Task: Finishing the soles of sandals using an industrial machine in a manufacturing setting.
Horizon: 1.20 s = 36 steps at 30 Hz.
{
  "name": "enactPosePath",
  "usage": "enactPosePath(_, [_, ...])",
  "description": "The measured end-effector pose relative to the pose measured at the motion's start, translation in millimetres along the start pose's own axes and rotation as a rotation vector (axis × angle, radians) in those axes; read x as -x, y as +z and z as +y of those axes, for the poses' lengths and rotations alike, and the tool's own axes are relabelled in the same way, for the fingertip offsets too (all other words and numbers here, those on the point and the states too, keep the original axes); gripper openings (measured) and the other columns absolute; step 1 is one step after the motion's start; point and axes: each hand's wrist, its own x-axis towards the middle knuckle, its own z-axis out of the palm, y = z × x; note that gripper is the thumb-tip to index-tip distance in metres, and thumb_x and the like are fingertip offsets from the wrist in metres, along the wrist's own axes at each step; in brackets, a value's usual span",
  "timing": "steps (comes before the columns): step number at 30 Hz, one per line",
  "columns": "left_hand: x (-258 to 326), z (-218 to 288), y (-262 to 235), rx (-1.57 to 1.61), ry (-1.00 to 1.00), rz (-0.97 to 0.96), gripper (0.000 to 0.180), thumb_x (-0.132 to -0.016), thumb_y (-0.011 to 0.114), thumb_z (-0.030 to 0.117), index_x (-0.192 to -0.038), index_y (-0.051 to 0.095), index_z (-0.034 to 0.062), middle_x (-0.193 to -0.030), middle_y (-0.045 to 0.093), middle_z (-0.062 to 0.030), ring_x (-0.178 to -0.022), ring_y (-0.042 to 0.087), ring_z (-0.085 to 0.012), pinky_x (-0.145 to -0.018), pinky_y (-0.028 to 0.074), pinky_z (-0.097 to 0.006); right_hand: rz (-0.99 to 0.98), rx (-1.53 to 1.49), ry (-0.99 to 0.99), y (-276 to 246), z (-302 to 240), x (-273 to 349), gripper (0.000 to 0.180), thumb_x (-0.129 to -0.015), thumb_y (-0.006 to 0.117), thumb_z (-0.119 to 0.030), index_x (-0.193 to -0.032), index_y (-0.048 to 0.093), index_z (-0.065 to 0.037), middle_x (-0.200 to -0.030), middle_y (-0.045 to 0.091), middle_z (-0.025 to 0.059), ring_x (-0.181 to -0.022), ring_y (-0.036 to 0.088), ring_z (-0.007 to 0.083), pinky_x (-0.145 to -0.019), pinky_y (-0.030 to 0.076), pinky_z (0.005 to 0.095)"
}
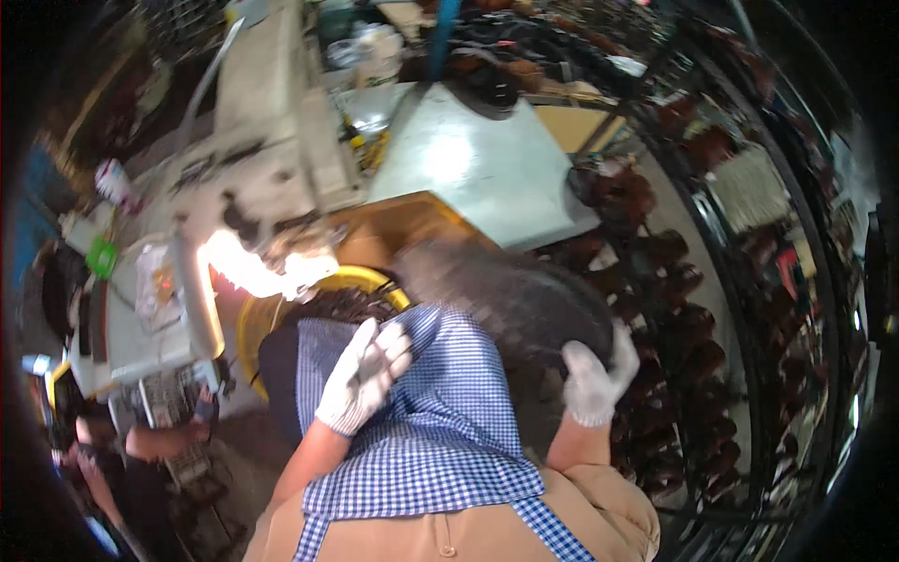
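My right hand (599,377), in a white knit glove, grips the near right end of a dark brown shoe (524,298). The shoe is smeared by motion and reaches up and left over the apron, so its details are lost. In front of my apron (421,459) of blue and white checks, my left hand (367,373) is raised, gloved in the same white knit. Its fingers curl inward; whether anything small is in them cannot be made out. Beyond that hand stands a yellow-rimmed tub (245,351) with dark scraps (348,304) in it.
A machine (257,178) with a bright lamp (272,267) rises at the left. Ahead is a pale-topped table (468,164) beside a brown board (403,220). Dark metal racks (749,281) of brown shoes (684,337) line the right. Another person's arm (169,440) shows at lower left.
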Motion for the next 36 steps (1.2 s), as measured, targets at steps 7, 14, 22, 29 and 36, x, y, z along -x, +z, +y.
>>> enactPosePath(7, [20, 22, -20, -0.007, 0.312, 0.236, 0.067, -0.087, 0.064, 0.034, -0.141, 0.038, 0.0055, -0.145, 0.042, -0.0161, -0.134, 0.040, -0.0335, -0.113, 0.032, -0.049, -1.119, -0.375, 0.512, 25, 94, 40, 0.109, -0.054, 0.091, -0.013, -0.146, 0.033, -0.002, -0.144, 0.043, 0.0115, -0.132, 0.042, 0.0246, -0.110, 0.034, 0.0381])
enactPosePath(14, [43, 48, -11, -0.392, 0.339, -0.159, 0.102, -0.072, 0.070, 0.063, -0.147, 0.030, 0.0065, -0.148, 0.037, -0.0141, -0.137, 0.036, -0.0305, -0.113, 0.031, -0.047, -0.667, -0.747, 0.789, 40, 118, 63, 0.093, -0.071, 0.077, -0.031, -0.148, 0.029, -0.010, -0.146, 0.040, 0.0137, -0.130, 0.043, 0.0320, -0.107, 0.038, 0.0480])
enactPosePath(22, [8, 58, 25, -0.874, 0.089, -0.176, 0.087, -0.073, 0.082, 0.013, -0.145, 0.035, 0.0015, -0.143, 0.045, -0.0106, -0.131, 0.043, -0.0188, -0.109, 0.036, -0.035, -0.372, -0.953, 0.718, 49, 144, 21, 0.086, -0.069, 0.072, -0.039, -0.142, 0.039, -0.007, -0.137, 0.048, 0.0174, -0.127, 0.047, 0.0358, -0.104, 0.040, 0.0536])
enactPosePath(29, [-3, 69, 15, -0.625, 0.262, -0.334, 0.086, -0.066, 0.085, 0.014, -0.139, 0.042, -0.0005, -0.134, 0.054, -0.0114, -0.123, 0.051, -0.0234, -0.105, 0.040, -0.039, -0.399, -0.919, 0.596, 52, 141, 10, 0.083, -0.068, 0.071, -0.033, -0.140, 0.041, -0.005, -0.137, 0.048, 0.0182, -0.128, 0.046, 0.0367, -0.105, 0.040, 0.0553])
enactPosePath(36, [10, 72, -36, -0.442, 0.323, -0.060, 0.078, -0.077, 0.076, 0.028, -0.140, 0.037, 0.0055, -0.137, 0.048, -0.0132, -0.129, 0.046, -0.0315, -0.107, 0.040, -0.045, -0.530, -0.767, 0.599, 75, 111, 12, 0.081, -0.068, 0.069, -0.012, -0.141, 0.037, -0.004, -0.136, 0.049, 0.0169, -0.124, 0.050, 0.0352, -0.103, 0.045, 0.0512])
